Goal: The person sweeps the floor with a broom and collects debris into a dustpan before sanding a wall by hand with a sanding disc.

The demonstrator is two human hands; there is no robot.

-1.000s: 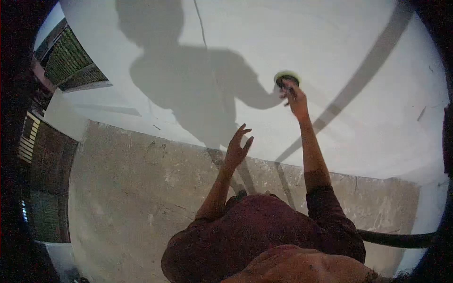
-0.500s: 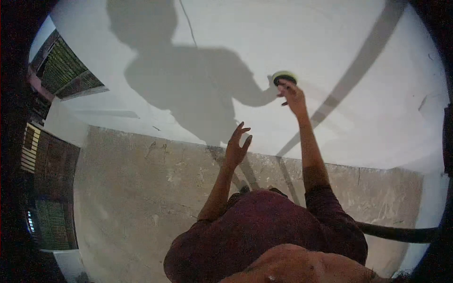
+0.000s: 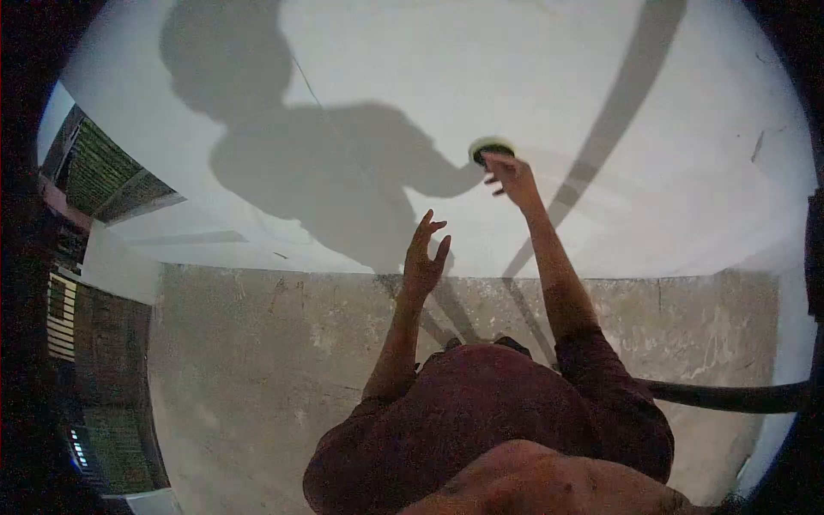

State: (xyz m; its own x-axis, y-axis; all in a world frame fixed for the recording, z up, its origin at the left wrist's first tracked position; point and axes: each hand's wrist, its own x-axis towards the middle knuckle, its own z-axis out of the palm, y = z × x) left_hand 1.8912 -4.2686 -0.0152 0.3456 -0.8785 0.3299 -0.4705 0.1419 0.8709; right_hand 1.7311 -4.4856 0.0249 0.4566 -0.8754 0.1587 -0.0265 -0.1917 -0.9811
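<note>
At the bottom of the frame we wear a dark red shirt (image 3: 498,395). Mid-frame, our left hand (image 3: 422,262) is loosely open, empty. Above centre, our right hand (image 3: 513,182) has part-curled fingers at the dark back of a round pad (image 3: 493,152), closure unclear, before the white wall (image 3: 412,51).

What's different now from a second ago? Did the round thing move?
In the picture, the right hand and round pad shifted left, and the left hand a little too. The view turned as well, so I can't tell whether the pad slid on the white wall. Nothing was grabbed or let go: right still holds the pad, left stays empty.
</note>
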